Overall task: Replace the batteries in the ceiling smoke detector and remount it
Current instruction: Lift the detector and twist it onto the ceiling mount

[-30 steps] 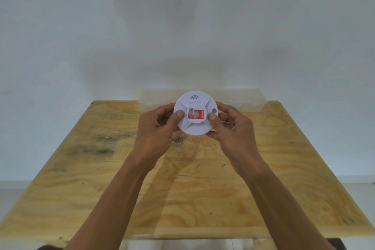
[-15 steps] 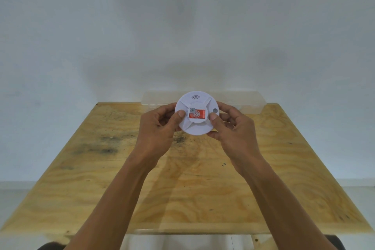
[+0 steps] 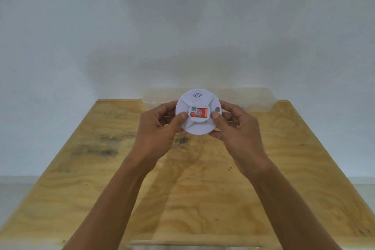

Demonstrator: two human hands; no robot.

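You hold the smoke detector (image 3: 197,111) up in both hands, above the far half of the table (image 3: 101,189) and clear of its top; your left hand (image 3: 160,130) grips its left rim with the thumb pressed on the face, and your right hand (image 3: 236,128) grips the right rim with its thumb laid beside the middle sticker (image 3: 199,112); your other fingers curl behind the disc, out of sight. The detector is a round white plastic disc with four raised ribs that run from a round centre to the rim; a wave mark (image 3: 197,95) is printed near its top edge and a small grey dot (image 3: 217,109) sits at its right; the sticker is red with a small square code at its left end. Behind the detector, along the far edge of the table, stands a clear plastic box (image 3: 253,98), long and low, partly hidden by the disc; the tabletop is bare plywood, pale yellow, with swirling grain and dark smudges toward the far left; a plain white wall (image 3: 182,26) rises behind.
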